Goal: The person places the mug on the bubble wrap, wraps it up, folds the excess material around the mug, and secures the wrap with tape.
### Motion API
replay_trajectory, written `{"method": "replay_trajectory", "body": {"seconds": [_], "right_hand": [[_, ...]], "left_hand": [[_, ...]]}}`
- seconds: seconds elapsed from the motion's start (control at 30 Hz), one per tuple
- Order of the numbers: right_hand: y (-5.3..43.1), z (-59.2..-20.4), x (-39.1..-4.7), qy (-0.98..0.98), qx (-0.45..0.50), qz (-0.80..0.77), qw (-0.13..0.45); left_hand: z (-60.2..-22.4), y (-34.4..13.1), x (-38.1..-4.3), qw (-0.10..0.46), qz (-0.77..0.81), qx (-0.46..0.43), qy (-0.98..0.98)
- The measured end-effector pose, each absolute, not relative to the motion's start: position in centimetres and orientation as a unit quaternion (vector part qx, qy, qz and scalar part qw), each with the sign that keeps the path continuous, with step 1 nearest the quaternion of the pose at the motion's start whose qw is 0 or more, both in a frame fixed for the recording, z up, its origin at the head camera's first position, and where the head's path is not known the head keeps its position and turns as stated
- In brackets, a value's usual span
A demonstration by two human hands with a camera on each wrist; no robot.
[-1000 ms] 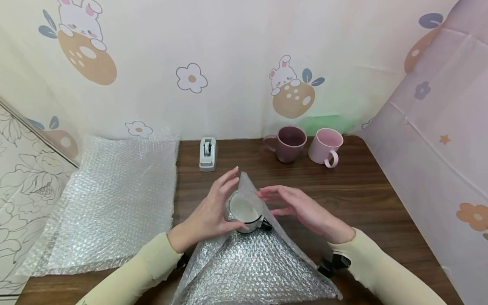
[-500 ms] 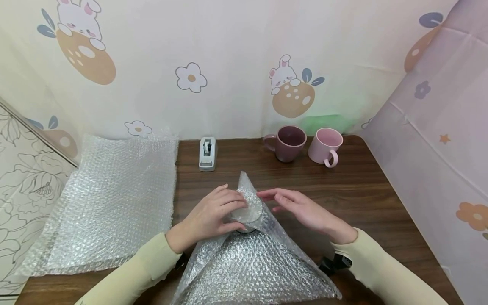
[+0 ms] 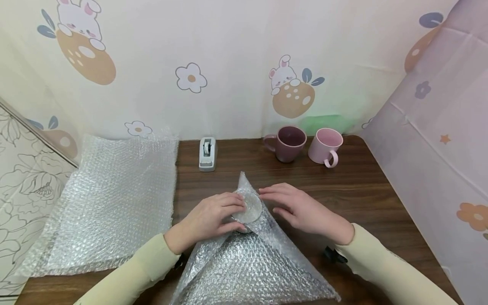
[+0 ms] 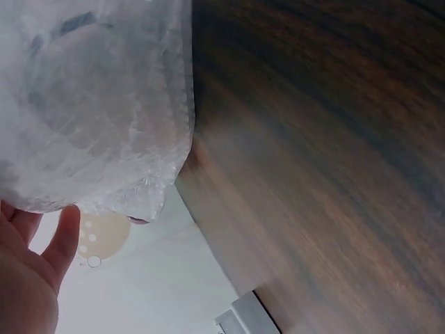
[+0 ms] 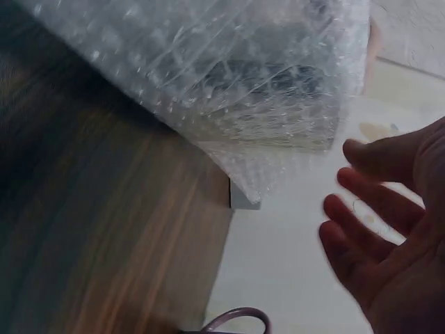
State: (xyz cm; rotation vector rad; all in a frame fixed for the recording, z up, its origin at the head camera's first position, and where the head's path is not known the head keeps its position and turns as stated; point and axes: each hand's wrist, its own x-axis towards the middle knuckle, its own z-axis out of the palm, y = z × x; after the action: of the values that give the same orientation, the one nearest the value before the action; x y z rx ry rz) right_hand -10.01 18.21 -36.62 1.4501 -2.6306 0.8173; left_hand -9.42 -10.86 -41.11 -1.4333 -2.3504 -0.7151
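A white mug (image 3: pixel 245 231) with a dark rim stands at the middle of the table, its mouth covered by a folded flap of bubble wrap (image 3: pixel 248 267). The round rim shows through the film, and part of the front side peeks out below. My left hand (image 3: pixel 211 216) holds the flap down, fingers bent over the mouth and thumb at the front of the rim. Just right of the mug, my right hand (image 3: pixel 305 209) holds nothing, its fingers loosely bent with the fingertips close to the wrap. Through the film the right wrist view shows a dark handle, blurred.
Farther back on the wooden table (image 3: pixel 366 199) stand a mauve mug (image 3: pixel 287 148) and a pink mug (image 3: pixel 324 146). A white tape dispenser (image 3: pixel 207 154) sits left of them. Another bubble wrap sheet (image 3: pixel 122 203) lies flat at left. A patterned curtain (image 3: pixel 228 106) hangs behind.
The right flap of bubble wrap has come over the mug's mouth and handle. My left fingers moved from beside the mug onto it. My right hand stays nearby, its fingers shifted slightly.
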Motion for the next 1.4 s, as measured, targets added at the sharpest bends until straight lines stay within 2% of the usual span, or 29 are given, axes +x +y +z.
{"method": "replay_trajectory", "body": {"seconds": [0.23, 0.6, 0.9, 1.03, 1.27, 1.4], "right_hand": [[17.2, -37.2, -10.5, -0.807, 0.557, 0.191, 0.047], [16.6, -37.8, -9.9, -0.824, 0.545, 0.154, 0.025], [16.3, -38.0, -9.3, -0.833, 0.541, 0.109, 0.038], [16.3, -38.2, -9.5, -0.833, 0.539, 0.119, 0.04], [16.3, -38.4, -9.6, -0.831, 0.537, 0.138, 0.041], [16.3, -38.6, -9.6, -0.833, 0.533, 0.142, 0.04]], "left_hand": [[-41.4, -11.0, -9.2, 0.145, -0.213, -0.509, -0.821], [-39.6, -12.1, -8.2, 0.062, -0.23, -0.469, -0.85], [-37.9, -15.8, -8.1, 0.174, -0.147, -0.524, -0.821], [-38.1, -17.5, -6.9, 0.183, -0.075, -0.549, -0.812], [-40.3, -19.0, -4.6, 0.242, -0.006, -0.59, -0.771], [-41.4, -19.3, -3.5, 0.225, -0.019, -0.595, -0.771]]}}
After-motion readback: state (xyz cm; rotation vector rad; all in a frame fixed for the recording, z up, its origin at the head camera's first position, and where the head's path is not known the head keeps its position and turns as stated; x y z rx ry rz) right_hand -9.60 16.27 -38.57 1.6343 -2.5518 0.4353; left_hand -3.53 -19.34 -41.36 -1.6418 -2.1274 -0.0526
